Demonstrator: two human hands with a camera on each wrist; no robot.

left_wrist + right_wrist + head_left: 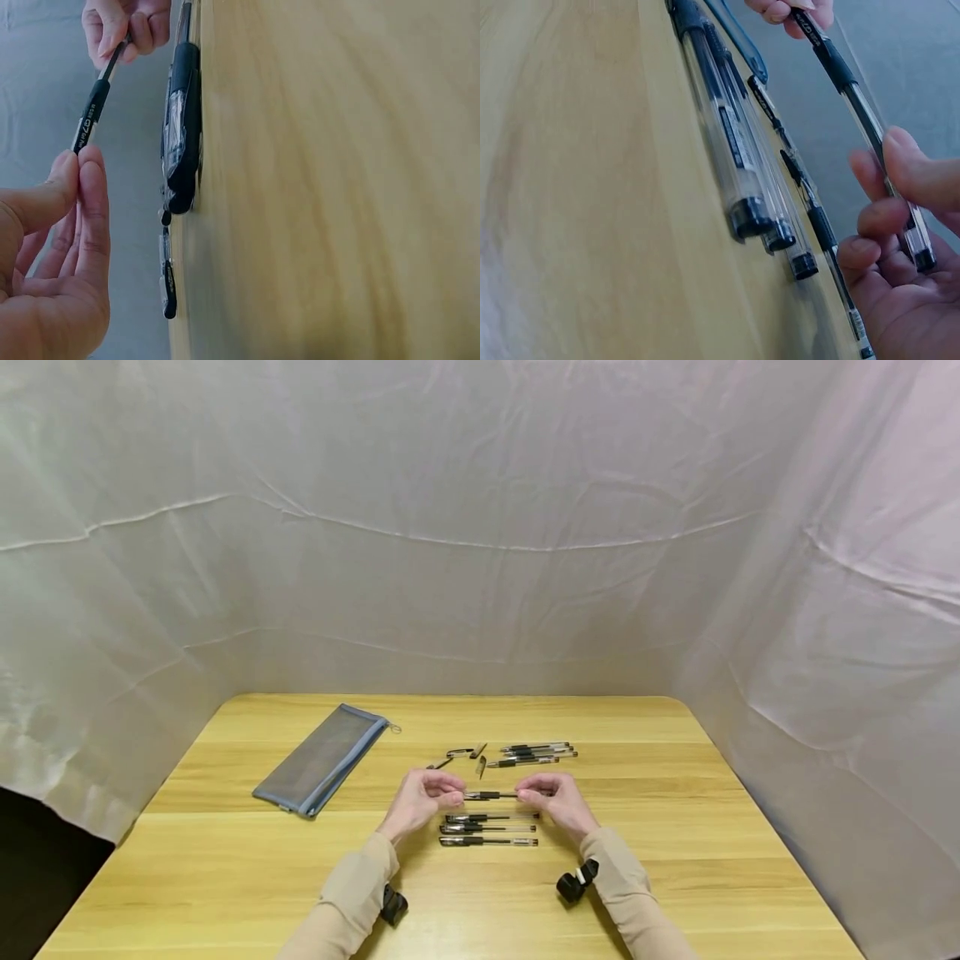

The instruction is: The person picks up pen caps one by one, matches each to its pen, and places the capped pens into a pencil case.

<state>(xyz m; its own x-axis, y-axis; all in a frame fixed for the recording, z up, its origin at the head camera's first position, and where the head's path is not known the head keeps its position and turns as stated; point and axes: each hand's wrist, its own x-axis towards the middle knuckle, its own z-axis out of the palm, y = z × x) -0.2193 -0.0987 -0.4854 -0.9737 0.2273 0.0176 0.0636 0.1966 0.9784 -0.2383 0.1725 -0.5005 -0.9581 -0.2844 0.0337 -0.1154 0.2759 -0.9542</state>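
A gel pen with a clear barrel and black grip is held level between both hands, over the table. My left hand pinches its cap end between thumb and fingertips. At the clear barrel's other end, my right hand grips it with thumb and curled fingers. The left wrist view shows white lettering on the pen's black part. Nearer me lie three capped pens in a row, side by side. Beyond the hands are several uncapped pens and several loose black caps.
A grey mesh zip pouch with blue edging lies at the left of the wooden table. Pale cloth hangs round the back and sides. Small black cameras are strapped at both wrists.
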